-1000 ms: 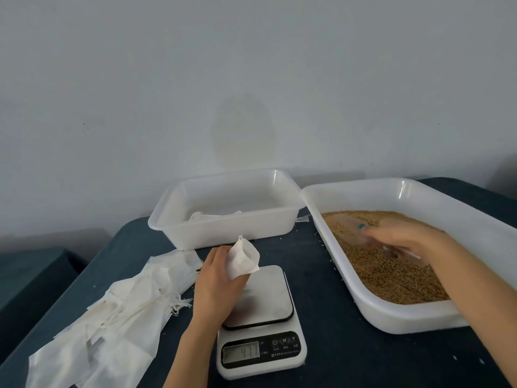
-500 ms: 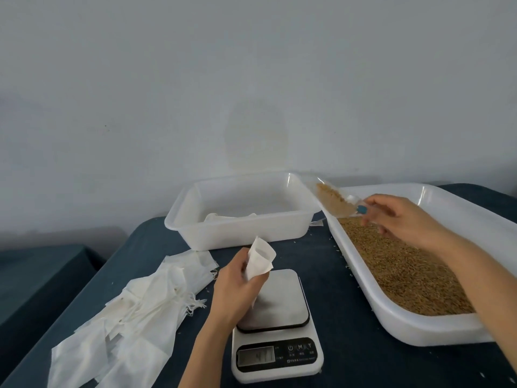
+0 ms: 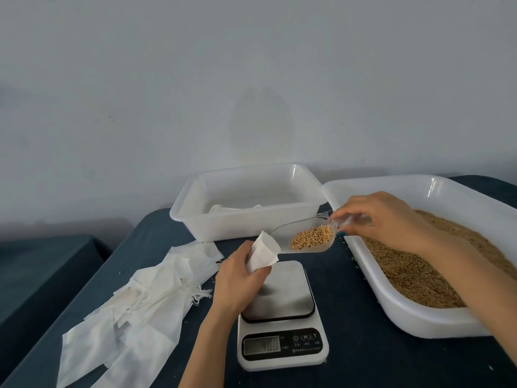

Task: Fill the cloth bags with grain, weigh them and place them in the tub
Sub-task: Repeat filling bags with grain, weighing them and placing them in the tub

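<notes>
**A:** Where do things stand?

**B:** The left hand has its fingers wrapped round the lower half of a cloth bag. It holds the bag just above the far left corner of the kitchen scale, mouth up and leaning right. The right hand pinches the handle of a clear scoop held over the scale's far edge. A heap of grain sits at the handle end of it. The scoop's lip is at the bag's mouth, but I can't tell whether it's inside.

**A:** So this is the pour. How should it go?

**B:** I'd get the lip properly inside the mouth before tipping. The left fingers should keep the mouth spread, because that cloth looks limp and would likely fold shut. Raise the handle slowly so the grain slides down in a thin stream. A few kernels lie loose on the table right of the scale, so spills seem easy here.

**A:** What about the weight?

**B:** The display at the scale's near edge shows digits too blurred to read. I'd underfill, set the bag on the plate, then top it up.

**A:** And after that?

**B:** Into the tub just behind the scale, where something white lies, probably a bag. Spare bags are piled left of the scale, and the grain tray sits to its right.
</notes>
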### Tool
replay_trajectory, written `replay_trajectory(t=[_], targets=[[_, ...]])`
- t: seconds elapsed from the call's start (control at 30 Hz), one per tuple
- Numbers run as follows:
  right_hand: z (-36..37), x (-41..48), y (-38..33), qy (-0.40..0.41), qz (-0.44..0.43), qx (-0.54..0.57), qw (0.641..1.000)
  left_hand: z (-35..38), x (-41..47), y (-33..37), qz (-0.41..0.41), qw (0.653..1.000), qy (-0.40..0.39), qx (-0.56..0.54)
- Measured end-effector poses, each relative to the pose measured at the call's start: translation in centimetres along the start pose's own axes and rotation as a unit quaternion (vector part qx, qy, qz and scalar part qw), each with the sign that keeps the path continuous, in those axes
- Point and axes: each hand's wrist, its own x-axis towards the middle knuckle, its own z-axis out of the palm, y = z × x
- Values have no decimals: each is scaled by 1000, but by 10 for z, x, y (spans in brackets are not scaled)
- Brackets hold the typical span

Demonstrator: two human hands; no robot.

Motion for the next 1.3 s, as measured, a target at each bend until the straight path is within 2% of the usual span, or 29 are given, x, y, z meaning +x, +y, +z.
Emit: replay_trajectory(t=[0.2, 0.3, 0.6, 0.87, 1.3], targets=[[-5, 8, -9, -1, -61, -117, 991, 4, 0, 4, 47, 994, -22, 97], [-7, 12, -16, 3, -92, -169, 981, 6, -1, 5, 56, 993, -32, 101], [-10, 18, -26, 26, -124, -195, 973, 7, 0, 6, 73, 987, -36, 136], [-12, 19, -32, 16, -110, -214, 970, 9, 0, 4, 79, 989, -50, 112], [-16, 32, -47, 76, -155, -277, 945, 9, -1, 5, 56, 997, -29, 53]])
